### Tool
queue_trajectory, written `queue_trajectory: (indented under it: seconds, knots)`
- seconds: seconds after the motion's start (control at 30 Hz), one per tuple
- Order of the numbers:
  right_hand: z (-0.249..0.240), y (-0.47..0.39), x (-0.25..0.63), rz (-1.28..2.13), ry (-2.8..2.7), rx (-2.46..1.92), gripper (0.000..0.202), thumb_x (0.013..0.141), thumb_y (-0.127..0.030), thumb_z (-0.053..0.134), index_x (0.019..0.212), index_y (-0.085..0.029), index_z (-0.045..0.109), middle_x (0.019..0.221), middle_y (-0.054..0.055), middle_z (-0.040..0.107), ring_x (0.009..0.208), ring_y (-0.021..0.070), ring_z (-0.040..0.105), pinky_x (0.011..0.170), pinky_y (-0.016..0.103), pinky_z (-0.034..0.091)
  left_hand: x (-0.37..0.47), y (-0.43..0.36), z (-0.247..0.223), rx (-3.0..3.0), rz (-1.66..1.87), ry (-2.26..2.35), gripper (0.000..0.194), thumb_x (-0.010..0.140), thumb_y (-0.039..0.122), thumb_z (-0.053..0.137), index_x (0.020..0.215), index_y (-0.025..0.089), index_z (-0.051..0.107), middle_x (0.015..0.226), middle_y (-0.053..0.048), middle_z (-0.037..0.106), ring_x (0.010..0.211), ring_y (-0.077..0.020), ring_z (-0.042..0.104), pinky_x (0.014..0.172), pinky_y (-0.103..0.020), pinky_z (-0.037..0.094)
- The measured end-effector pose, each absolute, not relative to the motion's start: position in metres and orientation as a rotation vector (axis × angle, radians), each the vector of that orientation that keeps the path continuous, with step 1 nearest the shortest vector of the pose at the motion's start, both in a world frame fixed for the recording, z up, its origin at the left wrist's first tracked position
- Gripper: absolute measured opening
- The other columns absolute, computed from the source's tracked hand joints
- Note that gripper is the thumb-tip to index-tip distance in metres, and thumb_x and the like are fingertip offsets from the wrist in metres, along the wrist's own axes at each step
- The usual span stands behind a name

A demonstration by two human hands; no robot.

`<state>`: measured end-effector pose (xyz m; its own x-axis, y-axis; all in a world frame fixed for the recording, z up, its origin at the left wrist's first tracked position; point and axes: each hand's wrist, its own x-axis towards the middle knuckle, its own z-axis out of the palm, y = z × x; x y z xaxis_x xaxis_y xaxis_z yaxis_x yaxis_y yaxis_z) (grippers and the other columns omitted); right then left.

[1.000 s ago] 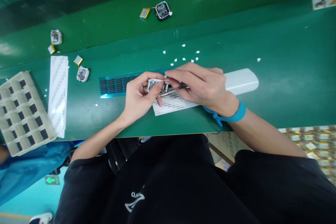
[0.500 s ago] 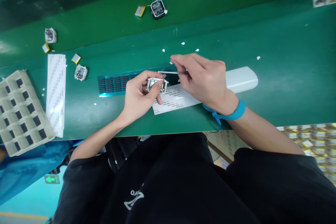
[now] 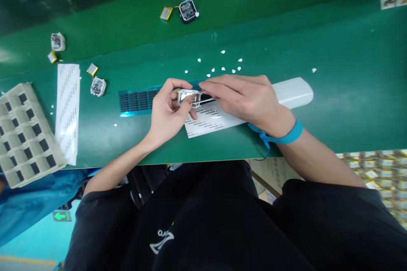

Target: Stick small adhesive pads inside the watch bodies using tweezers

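Fingers and thumb of my left hand (image 3: pixel 170 112) are wrapped round a small white open device (image 3: pixel 188 97), whose inner parts face up. My right hand (image 3: pixel 246 97) pinches a thin metal tool, tweezers by their look (image 3: pixel 208 100), with the tip at the device's right side. Beneath both hands lie a blue slotted strip (image 3: pixel 138 102) and a printed white sheet (image 3: pixel 206 121). A long white rounded piece (image 3: pixel 294 93) extends from beneath the right hand. Several small white tabs (image 3: pixel 223 69) are scattered just beyond my hands.
Opened devices with wired batteries lie at the far side (image 3: pixel 187 10), far left (image 3: pixel 57 41) and left (image 3: pixel 98 87). A compartment tray (image 3: pixel 47 135) overhangs the left front edge, beside a printed strip (image 3: pixel 68 114). Many small packed parts (image 3: pixel 370 164) sit below the table at right.
My right hand has turned flatter and moved slightly left, bringing the tool down onto the device. More white tabs behind it are uncovered. My left hand keeps its hold.
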<state>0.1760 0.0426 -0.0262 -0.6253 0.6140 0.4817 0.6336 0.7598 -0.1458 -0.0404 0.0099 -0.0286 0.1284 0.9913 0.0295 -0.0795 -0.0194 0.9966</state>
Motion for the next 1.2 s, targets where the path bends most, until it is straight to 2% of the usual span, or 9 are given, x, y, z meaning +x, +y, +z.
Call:
queue_trajectory:
  seconds: [0.2,0.33,0.43,0.6,0.67,0.8,0.97,1.1,1.2]
  knots:
    - [-0.024,0.035,0.169,-0.330,-2.388,-0.759,0.032,0.111,-0.007,0.044,0.123,-0.016,0.072,0.106,0.004,0.086,0.079,0.0152,0.080,0.052,0.029,0.050,-0.036,0.005,-0.026,1.207,1.159,1.058,0.034,0.094,0.042,0.086,0.103,0.023,0.059,0.081,0.003,0.072,0.052,-0.0088,0.069,0.048,-0.019,0.060]
    - [-0.026,0.029,0.169,-0.281,-2.555,-0.871,0.038,0.110,-0.009,0.045,0.142,-0.012,0.066,0.119,0.014,0.084,0.089,0.0205,0.081,0.060,0.031,0.056,-0.034,0.002,-0.024,1.265,1.208,1.100,0.031,0.094,0.041,0.084,0.104,0.022,0.061,0.085,0.003,0.073,0.066,-0.0094,0.073,0.061,-0.020,0.067]
    - [-0.029,0.028,0.169,-0.180,-2.567,-0.889,0.042,0.109,-0.010,0.046,0.147,-0.010,0.064,0.127,0.018,0.082,0.094,0.0235,0.082,0.063,0.032,0.060,-0.034,0.002,-0.026,1.325,1.244,1.143,0.030,0.098,0.043,0.080,0.101,0.021,0.060,0.082,0.003,0.074,0.062,-0.0087,0.072,0.059,-0.019,0.065]
    - [-0.024,0.028,0.161,0.210,-2.329,-0.959,0.034,0.116,-0.024,0.043,0.126,-0.018,0.075,0.096,0.006,0.084,0.072,0.0162,0.076,0.059,0.029,0.058,-0.036,0.004,-0.028,1.416,1.284,1.125,0.029,0.101,0.045,0.075,0.096,0.023,0.057,0.073,0.006,0.069,0.051,-0.0080,0.067,0.048,-0.019,0.056]
    - [-0.020,0.029,0.156,0.417,-2.191,-1.023,0.032,0.116,-0.037,0.049,0.111,-0.022,0.077,0.079,0.002,0.079,0.061,0.0142,0.069,0.057,0.029,0.055,-0.037,0.004,-0.025,1.440,1.274,1.093,0.025,0.102,0.042,0.073,0.096,0.024,0.057,0.074,0.006,0.069,0.049,-0.0074,0.066,0.046,-0.019,0.054]
    - [-0.016,0.035,0.152,0.848,-1.954,-1.027,0.029,0.110,-0.048,0.063,0.093,-0.024,0.067,0.062,-0.005,0.063,0.050,0.0116,0.054,0.048,0.029,0.045,-0.036,0.003,-0.022,1.444,1.284,1.040,0.024,0.101,0.037,0.075,0.094,0.023,0.057,0.072,0.007,0.066,0.047,-0.0063,0.064,0.047,-0.018,0.053]
    - [-0.020,0.041,0.155,1.255,-1.840,-0.954,0.033,0.108,-0.056,0.065,0.095,-0.027,0.060,0.057,-0.008,0.059,0.045,0.0117,0.050,0.044,0.029,0.041,-0.033,0.003,-0.026,1.420,1.240,1.030,0.030,0.097,0.043,0.082,0.105,0.024,0.061,0.072,0.007,0.071,0.050,-0.0096,0.068,0.052,-0.022,0.057]
    - [-0.015,0.040,0.156,1.178,-1.791,-1.040,0.037,0.108,-0.059,0.064,0.091,-0.026,0.064,0.057,-0.006,0.061,0.046,0.0129,0.051,0.047,0.030,0.042,-0.037,0.005,-0.020,1.465,1.220,1.010,0.025,0.097,0.042,0.083,0.104,0.023,0.068,0.073,0.005,0.076,0.050,-0.0094,0.067,0.052,-0.021,0.055]
    - [-0.004,0.045,0.161,1.019,-1.654,-1.045,0.049,0.111,-0.062,0.055,0.082,-0.025,0.068,0.072,0.000,0.071,0.054,0.0140,0.057,0.054,0.031,0.047,-0.042,0.003,-0.008,1.748,1.007,0.909,0.013,0.099,0.032,0.081,0.100,0.020,0.076,0.081,0.001,0.083,0.054,-0.0082,0.069,0.055,-0.019,0.053]
